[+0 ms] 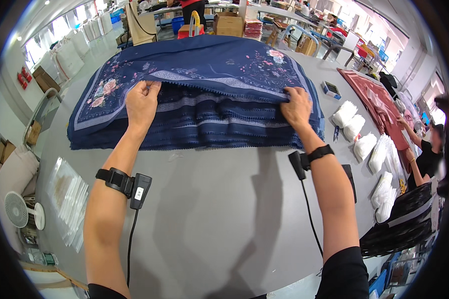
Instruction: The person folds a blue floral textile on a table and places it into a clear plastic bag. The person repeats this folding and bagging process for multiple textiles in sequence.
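Observation:
A thick stack of navy floral cloths (209,129) with toothed edging lies on the grey table (209,209). My left hand (143,104) pinches the near edge of the top cloth (194,56) between thumb and fingers, left of its middle. Farther right, my right hand (297,106) grips the same edge. Between the hands this edge is raised, leaving a dark gap above the layers below. Pink and white flowers with a pale patterned border decorate the top cloth. Each forearm wears a strapped black device with a cable.
Clear plastic bags (69,202) lie on the left. At the right are several white bundles (353,127), a small box (331,89) and a blue pen (336,133). Beyond them, a person's hands (409,153) touch reddish cloth (378,101). A white fan (17,209) stands beside the table.

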Motion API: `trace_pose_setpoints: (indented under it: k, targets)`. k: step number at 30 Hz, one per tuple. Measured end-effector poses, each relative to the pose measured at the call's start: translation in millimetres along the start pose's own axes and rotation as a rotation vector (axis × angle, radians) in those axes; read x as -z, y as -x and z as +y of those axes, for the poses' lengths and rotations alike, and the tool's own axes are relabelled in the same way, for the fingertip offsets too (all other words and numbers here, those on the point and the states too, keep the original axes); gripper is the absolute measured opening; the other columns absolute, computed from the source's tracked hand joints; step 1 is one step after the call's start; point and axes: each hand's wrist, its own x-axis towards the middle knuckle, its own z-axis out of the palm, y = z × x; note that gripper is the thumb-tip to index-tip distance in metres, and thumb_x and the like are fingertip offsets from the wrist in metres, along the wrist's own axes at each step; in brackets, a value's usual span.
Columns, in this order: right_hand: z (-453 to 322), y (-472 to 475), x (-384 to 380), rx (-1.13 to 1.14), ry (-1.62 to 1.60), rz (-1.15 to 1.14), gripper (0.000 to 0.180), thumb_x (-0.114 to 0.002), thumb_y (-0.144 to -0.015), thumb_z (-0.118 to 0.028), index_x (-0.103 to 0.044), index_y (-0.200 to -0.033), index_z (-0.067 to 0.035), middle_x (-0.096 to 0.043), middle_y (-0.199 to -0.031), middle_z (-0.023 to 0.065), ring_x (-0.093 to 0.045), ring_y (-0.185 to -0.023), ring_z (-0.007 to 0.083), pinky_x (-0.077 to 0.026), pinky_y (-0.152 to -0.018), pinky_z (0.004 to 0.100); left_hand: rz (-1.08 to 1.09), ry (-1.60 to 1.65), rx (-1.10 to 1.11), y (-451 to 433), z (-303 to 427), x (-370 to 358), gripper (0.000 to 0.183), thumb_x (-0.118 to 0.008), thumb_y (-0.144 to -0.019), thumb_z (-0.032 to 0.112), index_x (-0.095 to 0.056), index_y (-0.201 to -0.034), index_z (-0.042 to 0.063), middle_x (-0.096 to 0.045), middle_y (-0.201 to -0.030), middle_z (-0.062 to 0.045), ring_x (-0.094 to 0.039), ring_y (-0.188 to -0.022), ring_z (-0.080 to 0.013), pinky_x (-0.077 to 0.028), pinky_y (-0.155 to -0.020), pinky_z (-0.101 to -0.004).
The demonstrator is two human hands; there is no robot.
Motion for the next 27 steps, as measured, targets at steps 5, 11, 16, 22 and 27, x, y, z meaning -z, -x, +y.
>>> trace_pose_setpoints:
  k: [5, 11, 16, 22, 27]
  targets:
    - [65.9, -16.6, 28.0, -0.137, -0.036, 0.124, 0.031, -0.066, -0.09, -0.014, -0.075, -0.119, -0.014, -0.072, -0.121, 0.0127, -0.068, -0.115, 0.0362, -0.052, -0.097, 0.0449, 0.028, 0.184, 0.073, 8.3, 8.2, 5.3, 0.024, -0.06, -0.109, 0.024, -0.065, -0.101, 0.002, -0.069, -0.075, -0.005, -0.055, -0.054, -0.0078, -0.044, -0.053, -0.0232]
    - [103.2, -37.2, 77.8, -0.17, -0.368, 0.528, 0.027, -0.068, -0.098, -0.012, -0.073, -0.125, -0.01, -0.076, -0.105, 0.0097, -0.071, -0.096, 0.0192, -0.054, -0.087, 0.0328, 0.064, 0.468, 0.11, 33.7, -4.4, -8.9, 0.027, -0.052, -0.114, 0.025, -0.057, -0.106, -0.001, -0.074, -0.108, -0.016, -0.078, -0.091, -0.0228, -0.06, -0.07, -0.0293]
    - [117.1, 14.6, 170.7, -0.04, -0.796, 0.611, 0.053, -0.047, -0.088, 0.016, -0.067, -0.134, 0.0, -0.065, -0.138, 0.014, -0.062, -0.126, 0.0239, -0.047, -0.113, 0.0383, -0.088, 1.117, 0.477, 53.9, -23.3, -6.3, 0.074, -0.06, -0.107, 0.049, -0.036, -0.157, 0.001, -0.033, -0.164, -0.018, -0.038, -0.149, -0.037, -0.043, -0.119, -0.0531]
    - [165.3, 108.8, 250.8, -0.285, -0.671, 0.673, 0.038, -0.048, -0.106, 0.0, -0.066, -0.139, -0.005, -0.061, -0.139, 0.013, -0.059, -0.123, 0.0233, -0.046, -0.112, 0.0371, 0.035, 1.418, 0.297, 39.5, -55.5, 65.9, 0.069, -0.06, -0.103, 0.058, -0.052, -0.149, 0.007, -0.062, -0.144, -0.01, -0.056, -0.136, -0.029, -0.04, -0.119, -0.0444]
    - [200.9, 158.5, 278.0, -0.425, -0.546, 0.481, 0.027, -0.057, -0.11, -0.011, -0.067, -0.135, -0.004, -0.065, -0.132, 0.0095, -0.061, -0.116, 0.0198, -0.046, -0.107, 0.0326, 0.582, 0.799, 0.687, 29.5, -105.0, 161.6, 0.033, -0.075, -0.093, 0.012, -0.066, -0.122, 0.0, -0.07, -0.115, -0.011, -0.07, -0.103, -0.026, -0.057, -0.083, -0.0457]
